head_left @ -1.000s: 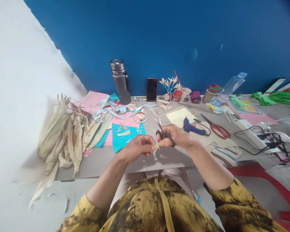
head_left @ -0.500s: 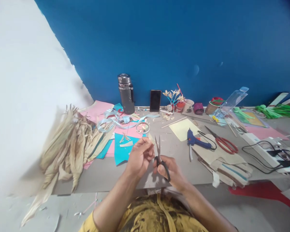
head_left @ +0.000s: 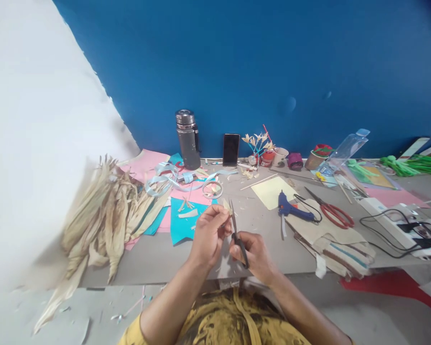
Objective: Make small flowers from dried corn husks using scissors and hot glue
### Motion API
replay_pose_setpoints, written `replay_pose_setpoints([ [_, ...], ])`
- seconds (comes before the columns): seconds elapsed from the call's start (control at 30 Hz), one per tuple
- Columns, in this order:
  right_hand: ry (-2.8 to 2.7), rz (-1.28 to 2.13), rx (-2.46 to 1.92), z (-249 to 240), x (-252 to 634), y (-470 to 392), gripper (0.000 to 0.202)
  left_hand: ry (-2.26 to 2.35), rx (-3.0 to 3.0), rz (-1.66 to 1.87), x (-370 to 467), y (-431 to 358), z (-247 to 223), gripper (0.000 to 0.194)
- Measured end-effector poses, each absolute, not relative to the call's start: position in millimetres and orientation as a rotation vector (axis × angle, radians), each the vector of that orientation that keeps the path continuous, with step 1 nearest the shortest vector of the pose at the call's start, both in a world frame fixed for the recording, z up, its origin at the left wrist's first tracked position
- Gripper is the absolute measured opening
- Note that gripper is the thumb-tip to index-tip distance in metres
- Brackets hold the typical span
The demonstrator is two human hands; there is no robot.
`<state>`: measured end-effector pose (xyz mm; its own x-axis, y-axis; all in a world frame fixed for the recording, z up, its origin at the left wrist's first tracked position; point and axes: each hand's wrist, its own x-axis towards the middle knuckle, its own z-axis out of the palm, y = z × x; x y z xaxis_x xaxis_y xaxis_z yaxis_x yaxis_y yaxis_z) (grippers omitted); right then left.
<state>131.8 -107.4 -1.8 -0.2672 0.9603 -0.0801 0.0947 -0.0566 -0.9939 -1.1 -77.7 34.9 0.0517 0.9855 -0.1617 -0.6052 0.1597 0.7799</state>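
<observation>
Between the thumb and fingers of my left hand (head_left: 211, 232) is a small pale piece of corn husk (head_left: 227, 206), its tip poking up past the fingertips. My right hand (head_left: 253, 251) grips black-handled scissors (head_left: 234, 220) with the blades pointing up and nearly together, right alongside the husk piece. Whether the blades touch it I cannot tell. Beyond my left hand, husk scraps lie on a blue paper sheet (head_left: 179, 229), and a roll of tape (head_left: 212, 189) rests on pink paper.
Dried corn husks (head_left: 111, 230) are heaped at the left. A thermos (head_left: 187, 141), a phone (head_left: 231, 149) and husk flowers (head_left: 258, 143) stand along the wall. To the right lie a blue glue gun (head_left: 294, 211), red-handled scissors (head_left: 335, 215) and a power strip (head_left: 388, 220).
The scissor blades have closed from a slight opening, and the handles have come together. The husk piece now shows more clearly above my left fingertips. Both hands stay in nearly the same place.
</observation>
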Motion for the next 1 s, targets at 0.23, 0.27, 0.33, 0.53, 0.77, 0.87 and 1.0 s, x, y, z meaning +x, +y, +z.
replay_pose_setpoints([
  [0.23, -1.418, 1.389, -1.259, -8.9, 132.0, -105.5, 0.059, 0.827, 0.646, 1.285, -5.1, -76.3, 36.9, 0.023],
  [0.27, -1.418, 1.395, -1.260, -10.1, 132.6, -105.1, 0.060, 0.826, 0.655, 1.270, -6.5, -75.7, 36.7, 0.022],
  [0.33, -1.431, 1.425, -1.225, -12.1, 134.7, -104.8, 0.062, 0.826, 0.670, 1.235, -9.6, -74.3, 36.5, 0.023],
  [0.53, -1.407, 1.572, -0.964, -16.4, 144.0, -106.2, 0.061, 0.837, 0.672, 1.166, -15.6, -70.7, 39.4, 0.024],
  [0.77, -1.425, 1.553, -0.936, -14.5, 150.4, -105.7, 0.059, 0.843, 0.742, 1.173, -15.6, -72.0, 39.2, 0.021],
  [0.87, -1.430, 1.576, -0.925, -14.2, 150.2, -107.0, 0.059, 0.832, 0.763, 1.176, -13.3, -71.8, 38.0, 0.018],
  [1.0, -1.420, 1.578, -0.920, -14.8, 149.6, -108.8, 0.057, 0.834, 0.770, 1.164, -10.9, -70.6, 37.2, 0.016],
])
